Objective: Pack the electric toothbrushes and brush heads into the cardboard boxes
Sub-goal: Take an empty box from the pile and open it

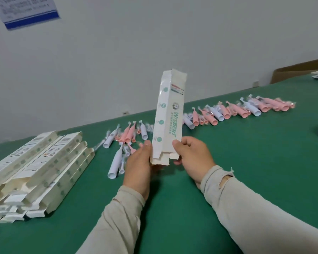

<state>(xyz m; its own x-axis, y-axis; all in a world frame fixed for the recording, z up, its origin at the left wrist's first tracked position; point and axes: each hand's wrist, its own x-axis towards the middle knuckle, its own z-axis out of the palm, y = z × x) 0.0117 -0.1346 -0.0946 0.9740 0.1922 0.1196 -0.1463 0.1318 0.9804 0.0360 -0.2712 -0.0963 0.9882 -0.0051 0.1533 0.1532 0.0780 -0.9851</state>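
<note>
Packing looks barely begun, judging by the spread; one box (168, 116) is held upright above the green table (246, 162), near-end flaps loose and hanging open, whether anything is inside cannot be told; left hand (140, 162) grips its lower left edge, right hand (193, 156) pinches the lower right edge; stack of unfilled boxes (35, 167) lies at far left with flaps open; pink and white toothbrushes (237, 111) lie in a long row beyond the held box, more (121, 143) loose just left of it; all of these appear unpacked; brush heads too small to single out.
</note>
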